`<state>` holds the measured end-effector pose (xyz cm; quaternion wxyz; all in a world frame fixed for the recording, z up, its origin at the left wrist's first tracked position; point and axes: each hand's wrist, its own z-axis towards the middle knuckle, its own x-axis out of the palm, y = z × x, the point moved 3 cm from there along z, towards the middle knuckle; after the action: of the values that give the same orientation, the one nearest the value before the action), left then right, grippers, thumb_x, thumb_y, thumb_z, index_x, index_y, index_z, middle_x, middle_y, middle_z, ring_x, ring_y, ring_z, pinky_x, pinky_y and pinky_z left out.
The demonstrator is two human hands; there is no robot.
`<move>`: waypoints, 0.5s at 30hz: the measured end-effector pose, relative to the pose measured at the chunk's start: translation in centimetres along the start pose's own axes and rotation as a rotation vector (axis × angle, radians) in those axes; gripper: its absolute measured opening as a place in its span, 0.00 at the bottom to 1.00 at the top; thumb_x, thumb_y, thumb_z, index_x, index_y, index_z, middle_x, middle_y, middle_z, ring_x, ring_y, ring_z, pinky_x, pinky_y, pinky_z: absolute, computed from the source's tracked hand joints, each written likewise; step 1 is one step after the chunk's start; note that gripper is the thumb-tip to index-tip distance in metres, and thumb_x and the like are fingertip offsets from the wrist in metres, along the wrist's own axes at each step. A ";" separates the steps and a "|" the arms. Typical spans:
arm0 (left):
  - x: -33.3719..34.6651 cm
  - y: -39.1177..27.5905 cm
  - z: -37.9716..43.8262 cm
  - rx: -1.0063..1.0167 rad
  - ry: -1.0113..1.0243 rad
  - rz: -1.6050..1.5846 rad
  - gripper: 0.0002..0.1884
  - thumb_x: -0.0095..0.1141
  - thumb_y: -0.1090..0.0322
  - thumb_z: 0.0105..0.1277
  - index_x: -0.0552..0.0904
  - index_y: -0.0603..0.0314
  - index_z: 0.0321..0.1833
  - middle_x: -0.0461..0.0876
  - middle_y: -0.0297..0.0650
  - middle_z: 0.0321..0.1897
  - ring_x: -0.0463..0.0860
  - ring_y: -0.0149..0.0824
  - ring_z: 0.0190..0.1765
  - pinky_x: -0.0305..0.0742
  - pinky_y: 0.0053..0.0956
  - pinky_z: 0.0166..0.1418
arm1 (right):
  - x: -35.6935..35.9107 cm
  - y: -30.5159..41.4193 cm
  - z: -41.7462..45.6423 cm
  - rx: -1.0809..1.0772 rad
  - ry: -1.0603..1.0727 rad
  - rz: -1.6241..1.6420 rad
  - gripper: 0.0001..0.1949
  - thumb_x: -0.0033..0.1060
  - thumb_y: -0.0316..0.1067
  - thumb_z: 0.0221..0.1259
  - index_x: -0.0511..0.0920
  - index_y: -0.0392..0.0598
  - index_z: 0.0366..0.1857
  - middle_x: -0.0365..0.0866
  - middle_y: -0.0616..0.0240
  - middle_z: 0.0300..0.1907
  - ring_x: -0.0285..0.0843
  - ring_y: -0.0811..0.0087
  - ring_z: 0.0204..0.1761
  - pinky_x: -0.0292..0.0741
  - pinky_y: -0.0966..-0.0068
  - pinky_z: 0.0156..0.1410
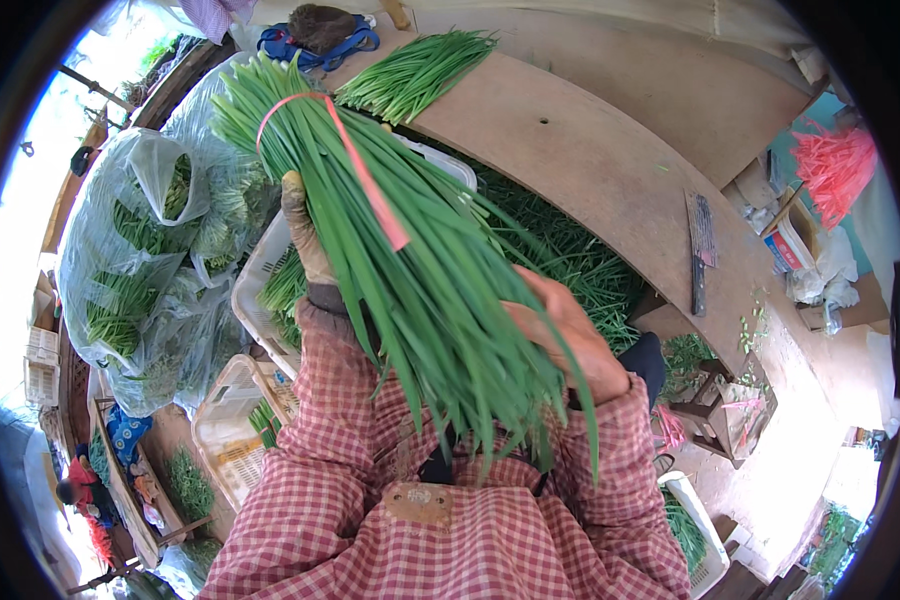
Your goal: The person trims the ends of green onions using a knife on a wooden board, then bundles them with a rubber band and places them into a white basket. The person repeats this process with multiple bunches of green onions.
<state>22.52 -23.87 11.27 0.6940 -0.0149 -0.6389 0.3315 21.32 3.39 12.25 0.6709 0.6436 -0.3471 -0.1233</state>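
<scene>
A thick bunch of long flat green leaves (420,277), which look like garlic chives, lies slantwise across the middle of the view. Its pale cut ends point to the upper left. A pink band (289,101) circles it near those ends, and one loose tail of the band lies along the leaves. My left hand (305,229), in a stained glove, grips the bunch from its left side; most of its fingers are hidden underneath. My bare right hand (570,330) holds the leafy part at the right, its fingertips partly covered by leaves.
A cleaver (699,247) and a smaller chive pile (420,71) lie on the curved-looking board (570,142). Loose greens (570,247) fill the space below it. Filled plastic bags (142,262) and crates (229,427) stand left. Pink strips (836,169) hang right. Another person (82,487) is far left.
</scene>
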 end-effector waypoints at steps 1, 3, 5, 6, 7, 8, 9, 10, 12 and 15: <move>-0.4 -0.5 -0.2 0.000 -0.015 -0.007 0.27 0.66 0.51 0.70 0.81 0.59 0.66 0.88 0.43 0.59 0.89 0.44 0.56 0.87 0.47 0.63 | -1.5 -0.8 -0.5 -0.020 -0.008 -0.046 0.24 0.66 0.41 0.71 0.78 0.35 0.64 0.85 0.61 0.57 0.81 0.73 0.53 0.77 0.71 0.61; -1.1 -1.8 -0.8 0.012 -0.053 -0.008 0.25 0.66 0.53 0.71 0.82 0.59 0.66 0.88 0.42 0.58 0.89 0.44 0.56 0.87 0.47 0.62 | -4.4 -1.2 -2.1 0.005 -0.239 -0.185 0.22 0.66 0.38 0.71 0.78 0.37 0.64 0.86 0.59 0.56 0.82 0.73 0.49 0.79 0.72 0.54; -1.2 -2.6 -1.2 -0.012 -0.094 -0.013 0.24 0.67 0.56 0.69 0.83 0.58 0.64 0.89 0.42 0.57 0.89 0.46 0.55 0.87 0.49 0.63 | -5.8 -0.4 -4.1 0.036 -0.504 -0.310 0.20 0.67 0.37 0.71 0.80 0.37 0.62 0.87 0.60 0.54 0.82 0.74 0.46 0.79 0.73 0.50; -1.0 -2.8 -1.4 -0.003 -0.117 -0.009 0.24 0.67 0.57 0.69 0.82 0.58 0.64 0.89 0.43 0.57 0.89 0.46 0.56 0.86 0.50 0.63 | -6.2 0.2 -5.0 -0.104 -0.647 -0.457 0.18 0.67 0.35 0.71 0.82 0.37 0.59 0.88 0.60 0.51 0.82 0.75 0.45 0.79 0.75 0.48; -0.8 -2.8 -1.6 0.004 -0.140 -0.006 0.24 0.67 0.57 0.68 0.82 0.58 0.64 0.88 0.43 0.57 0.89 0.47 0.56 0.86 0.50 0.63 | -6.3 0.8 -5.9 -0.246 -0.789 -0.604 0.15 0.67 0.33 0.71 0.83 0.36 0.56 0.89 0.61 0.48 0.82 0.77 0.43 0.78 0.76 0.45; -0.7 -2.7 -1.7 0.014 -0.138 -0.030 0.24 0.67 0.60 0.67 0.81 0.58 0.65 0.88 0.45 0.58 0.88 0.49 0.58 0.85 0.53 0.64 | -6.2 0.9 -6.7 -0.335 -0.881 -0.510 0.10 0.67 0.30 0.70 0.86 0.37 0.50 0.89 0.63 0.42 0.81 0.79 0.39 0.77 0.80 0.44; -0.5 -2.7 -1.8 0.015 -0.143 -0.034 0.24 0.66 0.60 0.67 0.81 0.59 0.66 0.87 0.45 0.58 0.88 0.50 0.58 0.85 0.54 0.65 | -5.0 2.4 -7.8 -0.242 -0.893 -0.477 0.06 0.66 0.26 0.69 0.86 0.37 0.44 0.89 0.66 0.37 0.80 0.81 0.35 0.75 0.81 0.40; -0.2 -2.5 -1.7 0.015 -0.145 -0.039 0.25 0.66 0.61 0.67 0.81 0.59 0.66 0.87 0.46 0.59 0.87 0.50 0.59 0.84 0.55 0.65 | -3.8 3.3 -8.1 -0.291 -0.820 -0.520 0.05 0.66 0.26 0.68 0.86 0.37 0.42 0.89 0.66 0.36 0.79 0.82 0.33 0.74 0.81 0.38; 0.3 -2.0 -1.6 0.005 -0.121 -0.060 0.25 0.65 0.62 0.68 0.80 0.60 0.66 0.87 0.47 0.59 0.87 0.51 0.60 0.83 0.56 0.67 | -1.7 3.7 -7.7 -0.441 -0.647 -0.636 0.03 0.67 0.23 0.64 0.86 0.38 0.38 0.87 0.65 0.34 0.77 0.82 0.29 0.72 0.80 0.32; 1.0 -2.4 -1.8 0.000 -0.089 -0.059 0.25 0.65 0.63 0.68 0.80 0.61 0.66 0.87 0.48 0.59 0.87 0.52 0.60 0.82 0.57 0.67 | 2.2 3.4 -5.8 -0.526 -0.386 -0.683 0.06 0.69 0.22 0.59 0.87 0.43 0.38 0.83 0.63 0.32 0.79 0.72 0.26 0.73 0.76 0.30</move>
<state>25.19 -24.54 12.85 0.6744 0.0188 -0.6693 0.3113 25.61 7.08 16.51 0.6554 0.4946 -0.1910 -0.5379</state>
